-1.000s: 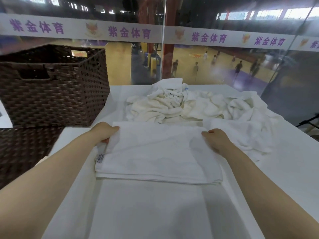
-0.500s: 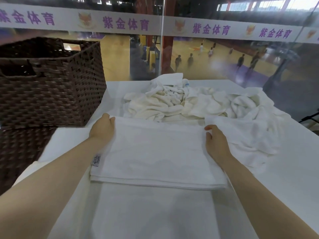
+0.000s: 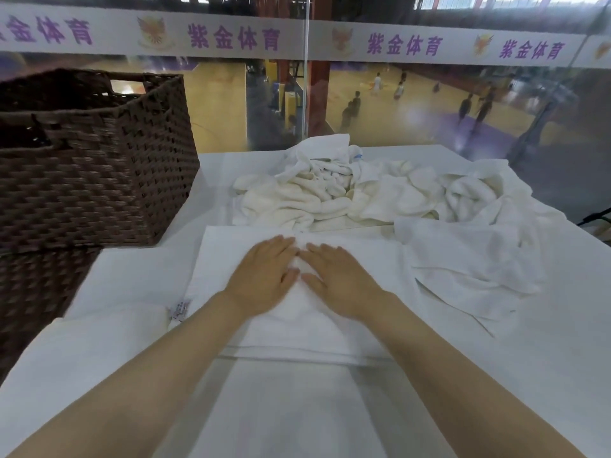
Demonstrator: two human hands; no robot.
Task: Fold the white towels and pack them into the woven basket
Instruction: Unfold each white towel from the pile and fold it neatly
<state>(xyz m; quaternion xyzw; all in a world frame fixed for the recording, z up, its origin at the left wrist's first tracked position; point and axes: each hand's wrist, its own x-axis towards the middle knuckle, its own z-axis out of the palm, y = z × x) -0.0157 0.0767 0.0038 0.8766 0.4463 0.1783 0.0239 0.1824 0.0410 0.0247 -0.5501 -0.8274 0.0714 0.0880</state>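
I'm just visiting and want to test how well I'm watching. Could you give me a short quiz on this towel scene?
1. True or false: both hands lie flat on the folded towel.
2. Where is the woven basket? A) left of the towel B) right of it
3. What lies behind the folded towel?

Key: 1. True: left hand and right hand press it, fingers straight. 2. A. 3. A pile of unfolded towels.

Both forearms bare, no sleeves, rings or watch showing.
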